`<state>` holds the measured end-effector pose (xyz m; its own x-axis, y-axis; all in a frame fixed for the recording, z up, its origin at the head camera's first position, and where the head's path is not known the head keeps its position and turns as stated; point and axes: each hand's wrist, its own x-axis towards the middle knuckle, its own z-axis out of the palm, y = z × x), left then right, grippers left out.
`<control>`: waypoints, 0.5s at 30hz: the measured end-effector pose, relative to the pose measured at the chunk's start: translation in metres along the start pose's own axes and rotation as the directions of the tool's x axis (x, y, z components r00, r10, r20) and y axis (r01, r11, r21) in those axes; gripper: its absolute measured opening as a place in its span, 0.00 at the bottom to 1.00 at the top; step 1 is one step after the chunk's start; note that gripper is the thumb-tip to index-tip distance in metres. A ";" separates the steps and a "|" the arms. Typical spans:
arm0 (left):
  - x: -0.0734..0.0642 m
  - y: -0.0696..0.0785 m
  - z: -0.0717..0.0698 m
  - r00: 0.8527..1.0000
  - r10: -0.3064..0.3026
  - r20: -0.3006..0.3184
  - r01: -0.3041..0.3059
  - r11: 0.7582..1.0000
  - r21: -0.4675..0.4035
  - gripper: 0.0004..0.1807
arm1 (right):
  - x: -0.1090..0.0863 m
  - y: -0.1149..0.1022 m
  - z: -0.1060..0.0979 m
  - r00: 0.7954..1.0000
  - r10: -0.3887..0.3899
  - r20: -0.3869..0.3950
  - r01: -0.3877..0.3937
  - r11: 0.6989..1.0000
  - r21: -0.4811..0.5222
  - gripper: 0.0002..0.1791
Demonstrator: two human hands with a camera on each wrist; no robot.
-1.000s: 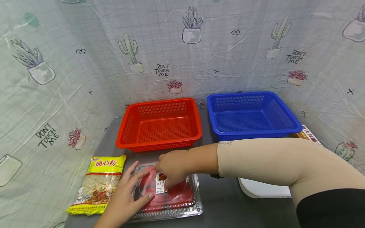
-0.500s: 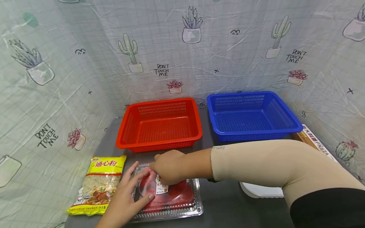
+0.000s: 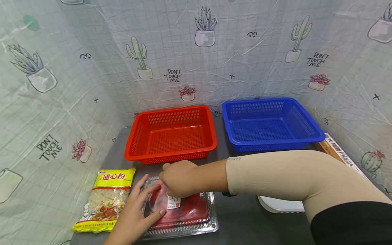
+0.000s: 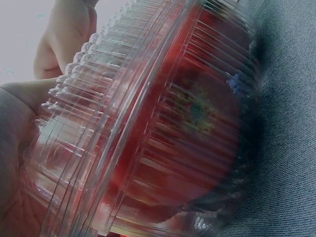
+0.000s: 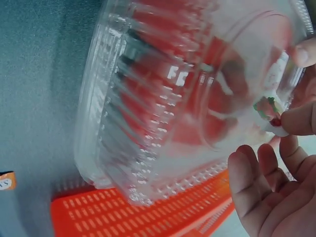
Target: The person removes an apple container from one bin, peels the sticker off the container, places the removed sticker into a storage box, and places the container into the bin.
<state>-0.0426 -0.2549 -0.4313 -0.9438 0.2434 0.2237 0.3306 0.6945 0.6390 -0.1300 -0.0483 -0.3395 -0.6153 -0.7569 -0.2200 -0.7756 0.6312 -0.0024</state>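
A clear plastic clamshell box (image 3: 212, 207) holding red contents lies at the front of the table. Through its side in the left wrist view shows a round red fruit (image 4: 192, 128). My left hand (image 3: 134, 209) rests on the lid's left part, fingers spread and thumb near the white label (image 3: 173, 203). My right hand (image 3: 180, 178) reaches across from the right and covers the label's upper part. In the right wrist view its thumb and a finger pinch the label's end (image 5: 269, 111), which carries a red fruit picture, while its other fingers are loosely bent.
A yellow pasta bag (image 3: 107, 199) lies left of the box. Behind stand a red basket (image 3: 171, 157) and a blue basket (image 3: 275, 143). A pasta box (image 3: 340, 153) and a white rounded object (image 3: 283, 205) lie at the right, partly hidden by my right arm.
My right hand has shifted slightly left over the label, and its thumb has gone out of sight in the head view. My left hand and the clamshell box have stayed in place.
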 end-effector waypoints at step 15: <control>0.002 0.000 0.000 1.000 0.001 0.008 -0.001 1.000 0.014 0.40 | -0.027 0.009 -0.041 0.996 -0.086 -0.032 0.088 0.993 0.083 0.05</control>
<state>-0.0441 -0.2545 -0.4305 -0.9433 0.2494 0.2191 0.3320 0.7034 0.6285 -0.1261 -0.0288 -0.2935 -0.5507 -0.8133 -0.1879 -0.8124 0.5740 -0.1030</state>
